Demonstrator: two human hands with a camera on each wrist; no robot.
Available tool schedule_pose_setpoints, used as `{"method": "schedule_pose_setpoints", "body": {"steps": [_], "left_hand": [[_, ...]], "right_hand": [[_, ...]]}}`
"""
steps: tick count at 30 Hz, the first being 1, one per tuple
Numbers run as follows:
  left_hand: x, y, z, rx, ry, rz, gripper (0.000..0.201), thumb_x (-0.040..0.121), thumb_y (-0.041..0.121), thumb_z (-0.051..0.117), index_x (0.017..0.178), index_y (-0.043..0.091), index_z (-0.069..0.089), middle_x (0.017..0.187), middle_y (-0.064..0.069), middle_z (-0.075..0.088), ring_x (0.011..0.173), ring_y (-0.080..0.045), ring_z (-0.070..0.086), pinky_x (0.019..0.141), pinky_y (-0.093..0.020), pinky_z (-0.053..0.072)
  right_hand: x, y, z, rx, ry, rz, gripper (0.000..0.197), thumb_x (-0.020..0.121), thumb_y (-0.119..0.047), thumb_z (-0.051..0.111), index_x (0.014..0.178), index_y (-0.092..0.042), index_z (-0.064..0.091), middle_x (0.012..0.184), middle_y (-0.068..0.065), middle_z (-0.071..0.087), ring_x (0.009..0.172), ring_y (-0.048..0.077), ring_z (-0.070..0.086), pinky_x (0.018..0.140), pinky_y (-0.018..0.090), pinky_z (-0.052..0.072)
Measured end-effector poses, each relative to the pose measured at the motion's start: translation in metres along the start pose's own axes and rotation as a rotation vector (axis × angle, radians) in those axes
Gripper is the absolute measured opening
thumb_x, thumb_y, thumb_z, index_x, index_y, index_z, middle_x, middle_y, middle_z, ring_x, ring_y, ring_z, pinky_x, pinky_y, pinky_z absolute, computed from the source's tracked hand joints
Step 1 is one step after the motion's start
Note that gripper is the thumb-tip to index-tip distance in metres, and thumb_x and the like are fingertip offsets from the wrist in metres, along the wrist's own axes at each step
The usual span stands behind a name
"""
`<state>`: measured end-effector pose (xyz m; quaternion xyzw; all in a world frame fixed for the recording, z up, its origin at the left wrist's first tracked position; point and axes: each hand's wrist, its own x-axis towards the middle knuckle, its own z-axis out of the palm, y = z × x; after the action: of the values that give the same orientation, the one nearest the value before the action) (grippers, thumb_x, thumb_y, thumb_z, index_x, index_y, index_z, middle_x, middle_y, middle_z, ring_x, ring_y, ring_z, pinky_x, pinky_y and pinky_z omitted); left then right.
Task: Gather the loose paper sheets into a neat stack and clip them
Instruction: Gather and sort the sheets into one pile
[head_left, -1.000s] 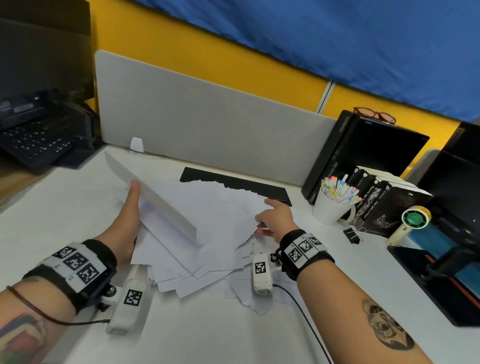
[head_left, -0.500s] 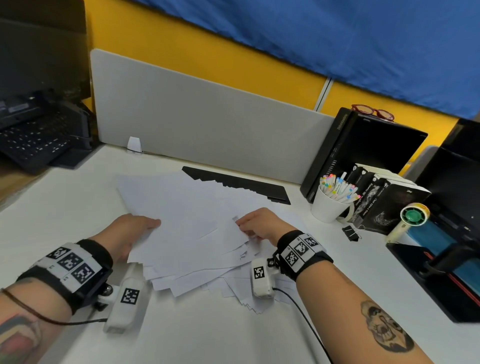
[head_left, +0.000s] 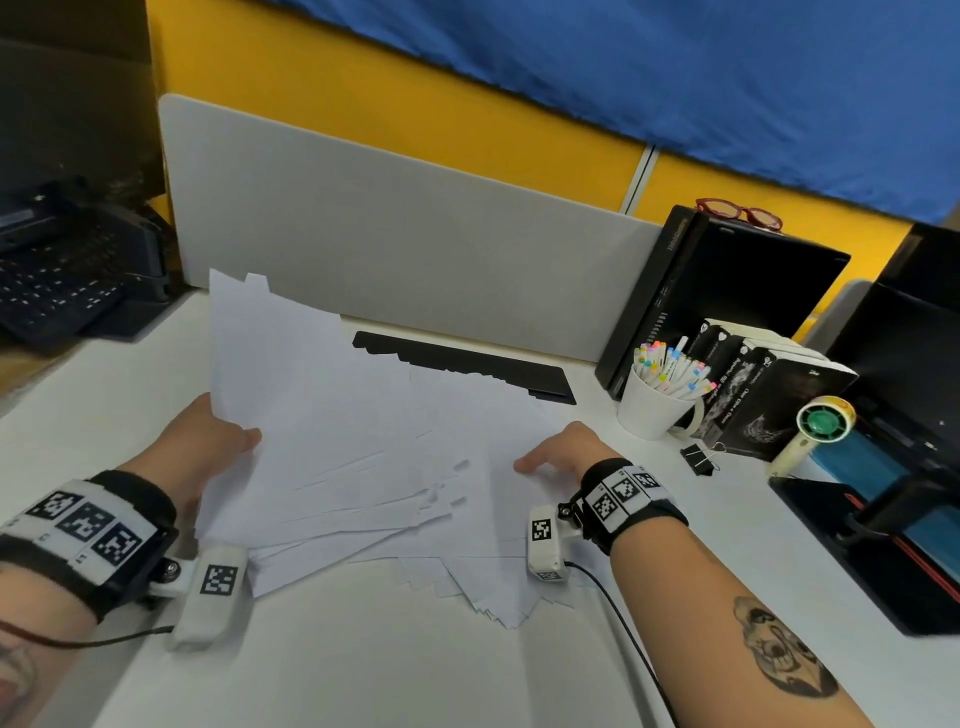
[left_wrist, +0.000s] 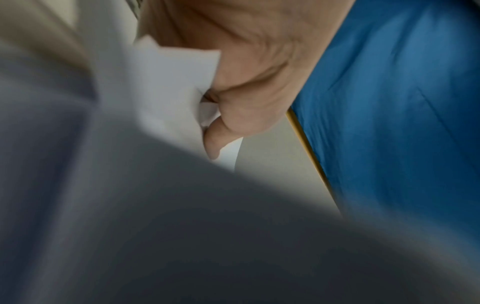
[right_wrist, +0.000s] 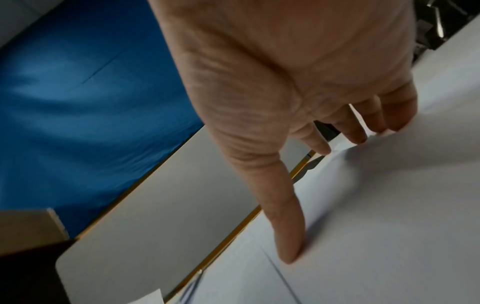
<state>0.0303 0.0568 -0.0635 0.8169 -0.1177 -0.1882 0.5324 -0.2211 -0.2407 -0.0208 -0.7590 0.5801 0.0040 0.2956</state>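
Note:
A loose, fanned pile of white paper sheets (head_left: 353, 467) lies on the white desk (head_left: 363, 665) in front of me. My left hand (head_left: 213, 436) grips the left edge of several sheets, thumb on top, and tilts them up toward the divider; the left wrist view shows the paper (left_wrist: 166, 82) pinched at the thumb. My right hand (head_left: 558, 452) rests spread on the right side of the pile, its straight fingertips (right_wrist: 288, 255) pressing the paper (right_wrist: 376, 205). A black binder clip (head_left: 698, 460) lies on the desk to the right of my right hand.
A grey divider (head_left: 415, 249) closes the back of the desk. A black strip (head_left: 467, 364) lies behind the pile. To the right stand a white cup of pens (head_left: 657, 400), books (head_left: 763, 395), a black box (head_left: 727, 291), a small fan (head_left: 815, 431) and a dark tray (head_left: 883, 545). A keyboard (head_left: 57, 291) sits far left.
My left hand has lifted the left edge of the sheets again after they lay flat. My right hand has slid to the right along the pile and spread out.

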Motion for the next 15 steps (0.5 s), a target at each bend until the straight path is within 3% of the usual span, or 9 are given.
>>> {"method": "schedule_pose_setpoints", "body": {"steps": [2,3,8,12,15], "left_hand": [[0.001,-0.003,0.003,0.012,-0.005,-0.019,0.052,0.096,0.004,0.064,0.145,-0.001,0.047,0.140,-0.025,0.056,0.126,-0.045,0.053,0.106,-0.049,0.042],[0.000,-0.003,0.004,0.013,-0.003,-0.028,0.053,0.096,0.005,0.064,0.146,0.000,0.046,0.141,-0.025,0.056,0.126,-0.045,0.053,0.108,-0.050,0.042],[0.002,-0.005,0.007,-0.007,-0.004,-0.053,0.055,0.097,0.007,0.065,0.147,-0.001,0.044,0.144,-0.024,0.053,0.129,-0.045,0.051,0.109,-0.050,0.041],[0.002,-0.007,0.006,-0.002,-0.010,-0.059,0.054,0.096,0.007,0.065,0.146,-0.001,0.045,0.142,-0.025,0.055,0.127,-0.045,0.052,0.108,-0.051,0.042],[0.000,-0.006,0.006,0.004,-0.013,-0.062,0.051,0.097,0.007,0.065,0.144,-0.002,0.047,0.139,-0.026,0.056,0.126,-0.046,0.053,0.107,-0.050,0.042]], "right_hand": [[0.008,0.000,0.004,-0.060,-0.002,0.000,0.101,0.039,-0.045,0.095,0.124,-0.010,0.054,0.124,0.010,0.062,0.119,0.033,0.057,0.102,0.045,0.048],[0.010,-0.001,0.004,-0.078,0.000,0.004,0.103,0.038,-0.045,0.096,0.126,-0.010,0.054,0.125,0.010,0.061,0.119,0.033,0.056,0.102,0.045,0.049],[0.005,-0.004,0.002,-0.051,0.002,-0.011,0.096,0.048,-0.034,0.099,0.127,-0.008,0.052,0.127,0.012,0.060,0.121,0.033,0.056,0.102,0.046,0.049],[-0.004,-0.004,0.004,-0.155,0.122,-0.037,0.106,0.053,-0.045,0.094,0.139,-0.013,0.040,0.138,0.014,0.048,0.131,0.035,0.042,0.107,0.047,0.042],[-0.016,-0.010,0.008,-0.169,0.207,-0.112,0.093,0.063,-0.049,0.088,0.136,-0.014,0.044,0.136,0.014,0.044,0.131,0.034,0.039,0.105,0.044,0.042]]}}
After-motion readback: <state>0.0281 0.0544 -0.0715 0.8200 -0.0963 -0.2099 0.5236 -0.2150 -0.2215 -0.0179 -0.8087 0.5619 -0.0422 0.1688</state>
